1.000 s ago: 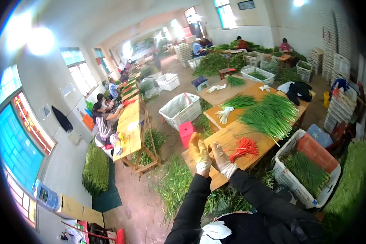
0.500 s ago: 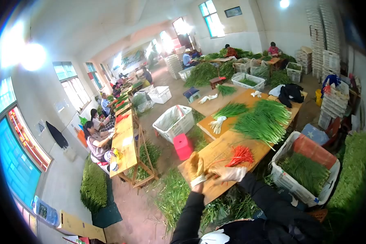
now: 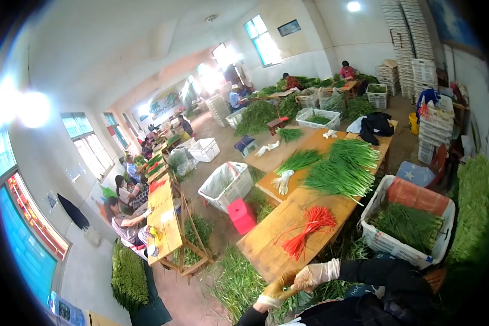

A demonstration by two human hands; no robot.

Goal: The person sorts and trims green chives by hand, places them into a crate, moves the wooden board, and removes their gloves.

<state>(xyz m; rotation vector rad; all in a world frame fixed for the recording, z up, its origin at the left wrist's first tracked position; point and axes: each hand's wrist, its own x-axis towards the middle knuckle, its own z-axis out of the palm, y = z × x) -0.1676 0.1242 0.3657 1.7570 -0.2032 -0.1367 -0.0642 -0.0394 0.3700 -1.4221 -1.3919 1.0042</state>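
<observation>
My left hand [image 3: 279, 288], in a yellow-stained work glove with a pale cuff, is at the near edge of the wooden table [image 3: 263, 247]. Meeting it from the right is my right hand [image 3: 313, 275], in an off-white glove. Its fingers are closed at the fingertips of the left glove, and the left fingertips are hidden there. Just beyond both hands lies a bundle of red ties [image 3: 312, 228], spread at both ends and narrow in the middle. Farther back on the table is a large pile of green stalks [image 3: 342, 168], with a loose white glove [image 3: 282, 182] beside it.
A white crate of greens [image 3: 402, 255] stands at my right. Left of the table are a pink stool [image 3: 242, 215] and a lined white basket [image 3: 225, 187]. Cut greens [image 3: 236, 277] litter the floor. Several people sit along a long table [image 3: 165, 225] at left.
Both hands have drawn back toward me from over the tabletop to its near edge. The red ties now show fully, reaching farther toward me. The view has shifted slightly.
</observation>
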